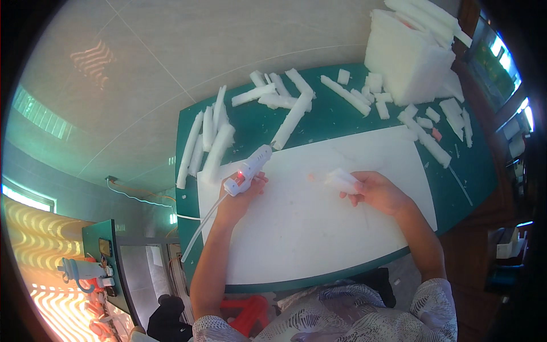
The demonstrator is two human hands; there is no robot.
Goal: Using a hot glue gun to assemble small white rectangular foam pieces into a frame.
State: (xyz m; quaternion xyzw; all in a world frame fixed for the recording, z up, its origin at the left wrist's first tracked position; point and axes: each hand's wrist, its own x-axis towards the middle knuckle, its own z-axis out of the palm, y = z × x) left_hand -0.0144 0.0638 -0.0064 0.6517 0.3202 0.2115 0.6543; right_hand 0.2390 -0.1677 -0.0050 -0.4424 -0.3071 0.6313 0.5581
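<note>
While the glue gun sits in the left hand, fingers curled around its handle, the right hand pinches a small white foam piece just above the white board. From where I stand, this looks like the readying step before gluing; the nozzle points away from the foam, well apart, so applying glue would call for turning it toward the piece and steadying both. Loose foam strips lie beyond.

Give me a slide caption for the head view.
Left hand holding a glue gun, right hand a white foam piece, over a white sheet.
</note>
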